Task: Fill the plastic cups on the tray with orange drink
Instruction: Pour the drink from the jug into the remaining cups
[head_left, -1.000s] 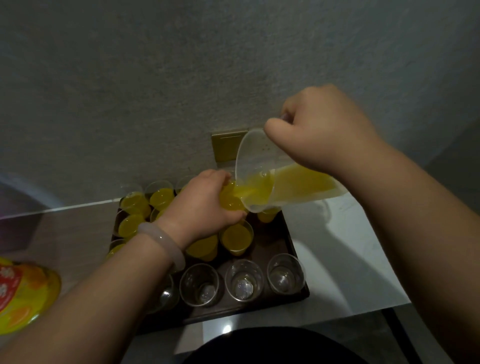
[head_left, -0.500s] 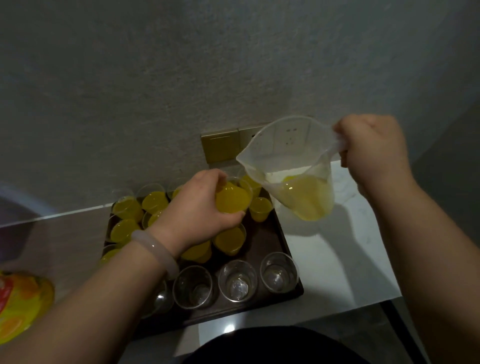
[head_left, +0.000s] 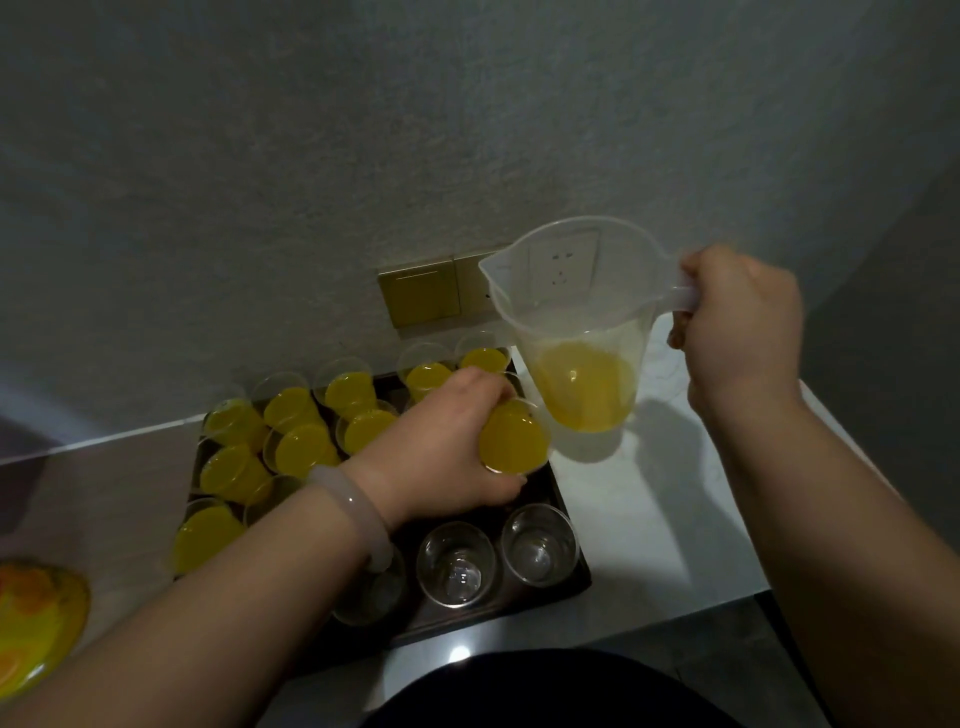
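A dark tray (head_left: 569, 525) on the counter carries several plastic cups. Most at the back and left hold orange drink (head_left: 296, 410). Along the front edge stand clear empty cups (head_left: 457, 569), one partly hidden under my left wrist. My left hand (head_left: 441, 452) grips a full cup (head_left: 514, 441) at the tray's right side. My right hand (head_left: 737, 322) holds the handle of a clear plastic jug (head_left: 576, 332), upright above the counter to the right of the tray, with orange drink in its lower part.
A grey wall with a gold switch plate and socket (head_left: 421, 296) rises right behind the tray. An orange drink bottle (head_left: 36, 623) lies at the lower left edge. The white counter (head_left: 649, 519) ends near my body; dark floor shows at the lower right.
The jug was tipped over the held cup and pouring. It has since swung upright and moved right. My left hand has carried the full cup a little forward and right.
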